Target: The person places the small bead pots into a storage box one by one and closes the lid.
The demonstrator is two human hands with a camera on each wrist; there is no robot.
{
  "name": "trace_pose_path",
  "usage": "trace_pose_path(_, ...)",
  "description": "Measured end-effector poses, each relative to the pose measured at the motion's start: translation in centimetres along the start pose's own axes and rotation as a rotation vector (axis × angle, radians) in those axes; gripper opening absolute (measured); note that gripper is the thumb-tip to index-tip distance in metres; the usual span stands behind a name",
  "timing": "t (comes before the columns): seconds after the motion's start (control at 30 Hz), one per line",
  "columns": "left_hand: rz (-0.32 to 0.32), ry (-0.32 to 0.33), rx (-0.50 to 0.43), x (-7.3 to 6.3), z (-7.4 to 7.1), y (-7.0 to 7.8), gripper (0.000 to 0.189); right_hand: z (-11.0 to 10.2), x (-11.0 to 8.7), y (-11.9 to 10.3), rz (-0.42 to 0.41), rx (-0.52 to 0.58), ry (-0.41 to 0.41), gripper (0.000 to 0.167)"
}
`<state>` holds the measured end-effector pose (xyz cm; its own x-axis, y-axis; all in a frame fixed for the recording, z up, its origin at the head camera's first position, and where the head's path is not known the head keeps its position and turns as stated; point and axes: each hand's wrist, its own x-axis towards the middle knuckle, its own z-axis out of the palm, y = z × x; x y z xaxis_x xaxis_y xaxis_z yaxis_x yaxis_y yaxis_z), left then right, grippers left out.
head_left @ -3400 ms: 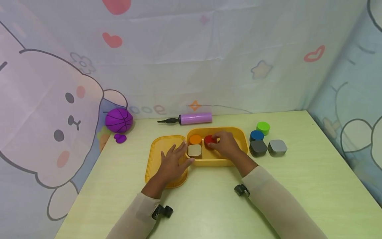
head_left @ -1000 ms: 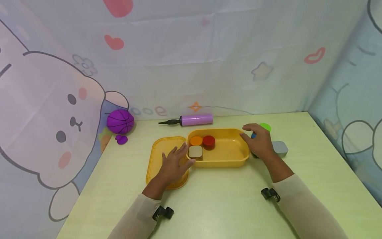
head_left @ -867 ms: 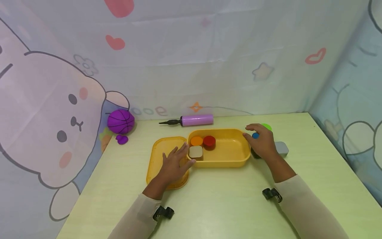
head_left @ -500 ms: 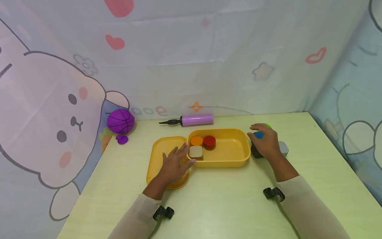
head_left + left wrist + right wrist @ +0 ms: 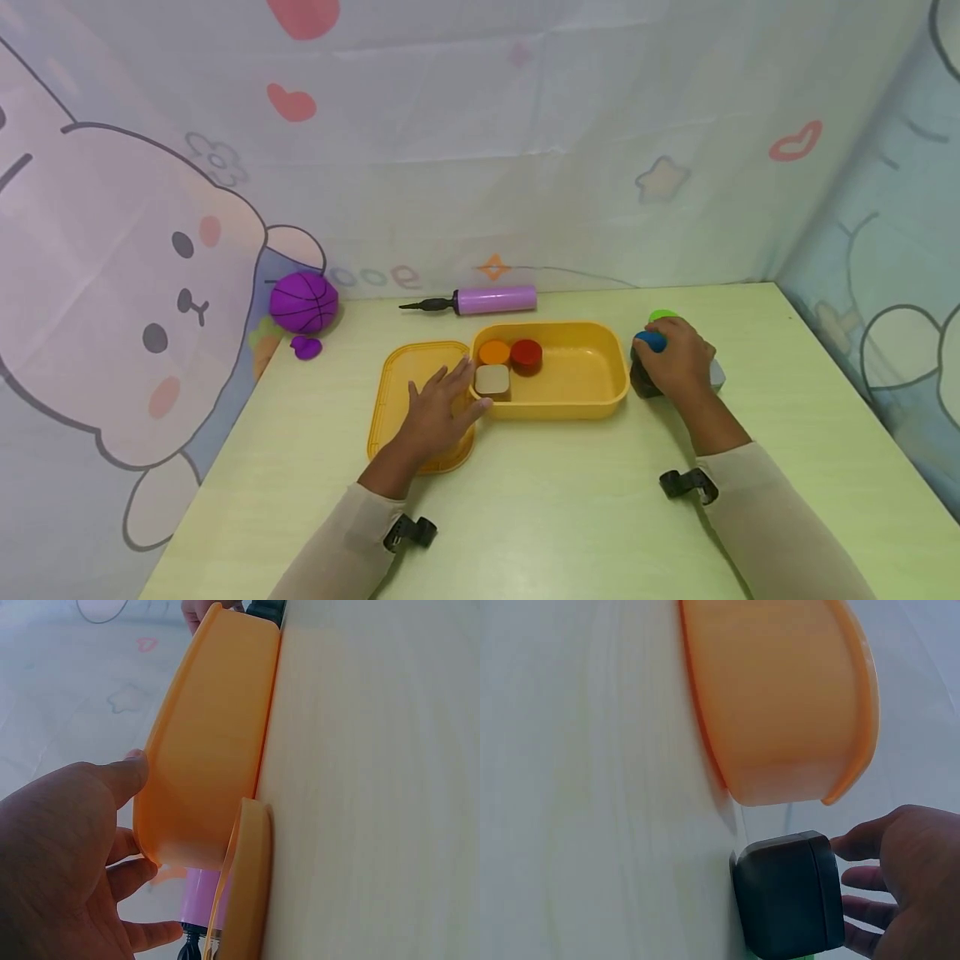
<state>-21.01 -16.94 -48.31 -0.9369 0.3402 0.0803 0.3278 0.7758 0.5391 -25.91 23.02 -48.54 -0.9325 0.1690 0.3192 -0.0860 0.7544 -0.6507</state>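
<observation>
My left hand point(image 5: 435, 421) lies spread over the yellow lid point(image 5: 390, 408), its fingertips and thumb at the left rim of the yellow tub point(image 5: 555, 411). In the left wrist view, the thumb touches that rim. Inside the tub's left end sit an orange round piece point(image 5: 493, 352), a red round piece point(image 5: 527, 357) and a beige square piece point(image 5: 492, 380). Right of the tub, my right hand point(image 5: 681, 362) pinches a blue round piece point(image 5: 651, 341) between thumb and fingers. A dark square lidded box point(image 5: 784, 896) stands just in front, hiding the blue piece in the right wrist view.
A green round piece point(image 5: 662, 315) lies behind the right hand, and a grey square piece point(image 5: 717, 377) is partly covered by it. A purple pump point(image 5: 495, 300) lies behind the tub. At the far left are a purple ball point(image 5: 303, 302) and a small purple piece point(image 5: 306, 347).
My right hand has left the red piece in the tub, moved right past the rim, and lowered with its fingers drawn in round the blue piece. The left hand has stayed put.
</observation>
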Motion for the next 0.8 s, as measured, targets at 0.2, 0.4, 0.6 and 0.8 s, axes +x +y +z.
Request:
trace_pose_path(0.2,0.000,0.003,-0.001,-0.1,-0.1,0.0,0.077,-0.2,0.0,0.0,0.056,-0.049,-0.022,0.040)
trace_pose_path(0.4,0.011,0.012,0.001,-0.1,-0.1,0.0,0.076,-0.2,0.0,0.4,0.067,-0.060,-0.022,0.042)
trace_pose_path(0.6,0.015,0.013,-0.005,-0.1,0.0,-0.1,0.077,-0.1,0.1,0.8,0.093,-0.093,-0.058,0.047)
trace_pose_path(0.8,0.019,0.019,-0.008,-0.1,0.2,-0.2,0.077,-0.2,0.3,1.0,0.131,-0.112,-0.082,0.052)
